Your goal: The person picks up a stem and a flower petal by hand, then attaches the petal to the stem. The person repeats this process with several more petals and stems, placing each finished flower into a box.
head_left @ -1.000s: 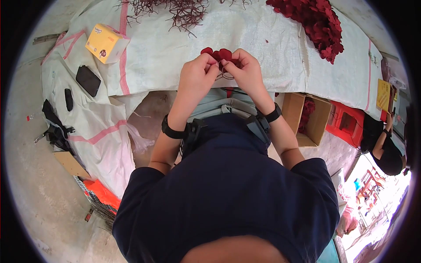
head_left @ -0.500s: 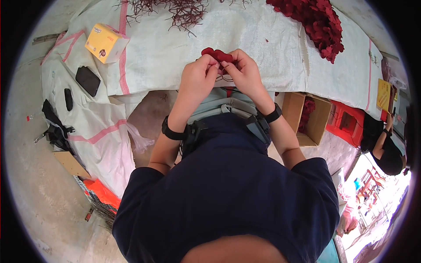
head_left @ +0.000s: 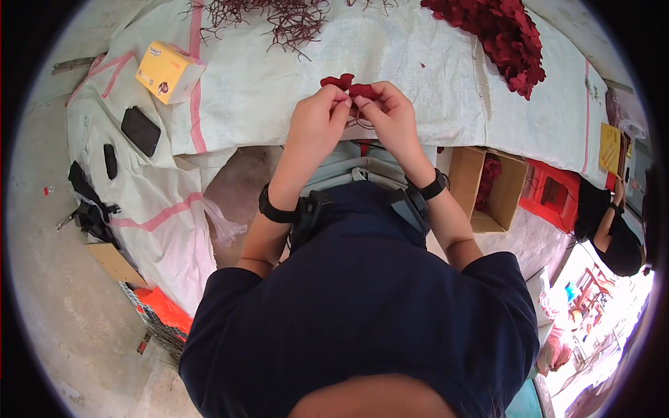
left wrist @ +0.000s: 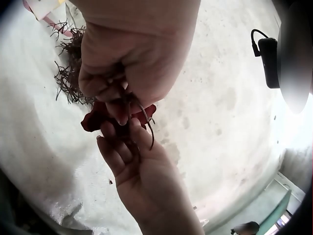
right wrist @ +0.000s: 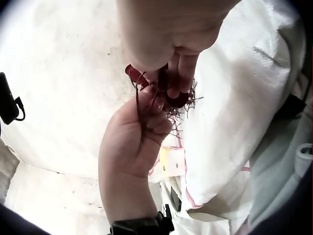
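Observation:
Both hands meet at the near edge of the sheet-covered table, fingertips close together. Between them is a small dark red petal piece (head_left: 361, 90), its rounded lobes sticking up past the fingers. The left hand (head_left: 319, 124) pinches it from the left with thumb and curled fingers. From the other side the right hand (head_left: 394, 120) pinches it too, thumb against the fingers. A thin brown curved stem (left wrist: 151, 131) loops out from between the fingers, and shows beside the left thumb in the right wrist view as well. The fingers hide the middle of the piece.
A pile of dark red petals (head_left: 505, 42) lies at the back right, and a tangle of brown stems (head_left: 289, 24) at the back. On the left are a yellow box (head_left: 164, 66) and a black phone (head_left: 141, 130). A cardboard box (head_left: 460, 177) stands below the table edge.
The red petals have turned and tilted between the fingers, their lobes now showing more edge-on. Both hands stay in nearly the same place, with small finger movements.

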`<state>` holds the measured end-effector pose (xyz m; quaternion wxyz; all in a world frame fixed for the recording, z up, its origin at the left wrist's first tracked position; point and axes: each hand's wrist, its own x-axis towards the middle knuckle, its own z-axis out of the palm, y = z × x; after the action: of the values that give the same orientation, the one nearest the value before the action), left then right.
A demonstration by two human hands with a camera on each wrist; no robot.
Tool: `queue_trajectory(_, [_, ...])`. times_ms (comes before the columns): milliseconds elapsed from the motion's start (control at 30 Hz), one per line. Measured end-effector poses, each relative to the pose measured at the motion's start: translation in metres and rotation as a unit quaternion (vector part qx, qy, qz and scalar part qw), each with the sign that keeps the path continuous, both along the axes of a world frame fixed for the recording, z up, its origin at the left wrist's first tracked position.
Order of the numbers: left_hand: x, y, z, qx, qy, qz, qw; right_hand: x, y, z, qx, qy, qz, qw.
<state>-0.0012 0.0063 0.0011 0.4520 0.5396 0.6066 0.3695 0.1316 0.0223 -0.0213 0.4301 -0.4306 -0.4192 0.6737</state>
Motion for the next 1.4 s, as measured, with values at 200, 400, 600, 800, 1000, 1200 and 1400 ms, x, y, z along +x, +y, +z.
queue_trajectory(200, [0.001,-0.003,-0.002,0.024,0.004,0.024,0.999,0.001,0.003,-0.004,0.038,-0.046,0.021,0.998])
queue_trajectory(400, [0.001,-0.004,0.001,0.041,0.035,0.007,0.999,0.003,0.002,-0.001,0.069,-0.086,0.041,0.993])
queue_trajectory(600, [0.004,-0.006,0.002,0.035,-0.005,0.020,0.999,0.002,0.000,0.000,0.106,-0.072,0.038,0.991])
queue_trajectory(800, [0.000,-0.007,0.000,0.007,0.028,-0.009,1.000,0.001,-0.002,-0.004,0.116,-0.068,0.043,0.990])
queue_trajectory(1000, [0.002,0.000,-0.007,-0.004,-0.050,0.009,0.999,0.004,0.003,-0.007,0.098,-0.089,0.052,0.990])
queue_trajectory(1200, [0.009,0.002,-0.001,0.028,-0.100,0.080,0.991,0.001,0.008,-0.004,0.105,-0.083,0.016,0.991])
queue_trajectory(1400, [-0.001,-0.001,-0.008,0.003,-0.052,0.034,0.998,-0.001,0.004,-0.003,0.097,-0.094,0.039,0.990])
